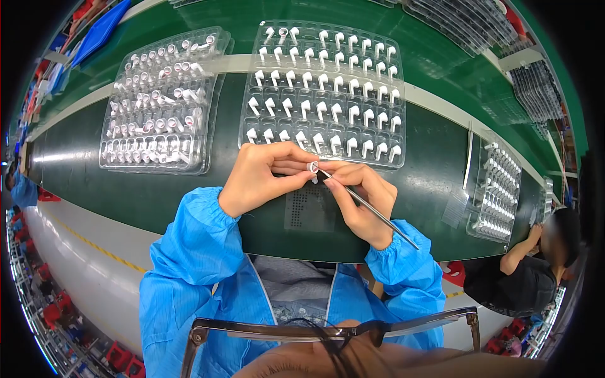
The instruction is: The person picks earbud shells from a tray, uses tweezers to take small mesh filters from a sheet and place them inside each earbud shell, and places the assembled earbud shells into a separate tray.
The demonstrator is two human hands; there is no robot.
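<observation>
Between the fingertips of my left hand (268, 176) is a small white earbud part (313, 168), its round open end facing up. My right hand (365, 196) grips thin metal tweezers (373, 211), whose tip touches or nearly touches the part. Just beyond my hands lies a clear tray (401, 148) holding rows of white earbud parts. Below my fingers, a clear sheet with small dark dots (304, 211) rests on the green table (265, 234). The far side of the part is hidden by my fingers.
Another stacked clear tray (205, 151) of white parts stands at the left. At the right are a smaller filled tray (498, 195), a thin metal strip (468, 156) and a co-worker (526, 277) in black. Stacked empty trays (535, 88) sit at the back right.
</observation>
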